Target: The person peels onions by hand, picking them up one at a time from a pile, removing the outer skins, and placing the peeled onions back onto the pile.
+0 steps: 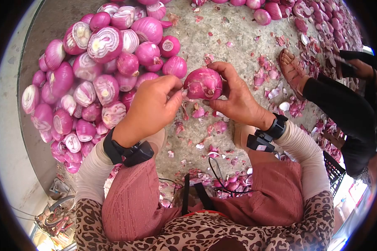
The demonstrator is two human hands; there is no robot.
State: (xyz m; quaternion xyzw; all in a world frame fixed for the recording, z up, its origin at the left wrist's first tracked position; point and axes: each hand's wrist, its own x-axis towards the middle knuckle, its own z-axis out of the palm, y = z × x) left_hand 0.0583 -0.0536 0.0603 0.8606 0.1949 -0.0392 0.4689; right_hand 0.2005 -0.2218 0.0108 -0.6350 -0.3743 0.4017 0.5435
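A red onion (203, 83) with some papery skin on it is held in front of me, above the concrete floor. My right hand (238, 96) grips it from the right, thumb below and fingers over the top. At the onion's left edge is my left hand (153, 104), its fingers curled and thumb and forefinger pinched together. A small pale bit shows at those fingertips, too small to name. Left of the onion lies a large heap of peeled red onions (86, 94), several with cut faces showing rings.
Loose onion skins (199, 112) litter the concrete floor (188, 42). More onions (333, 23) are piled at the upper right. Another person's bare foot (291, 69) and dark-clad leg (335, 104) are on the right, near a black plastic crate (334, 171). A wall (12, 125) runs along the left.
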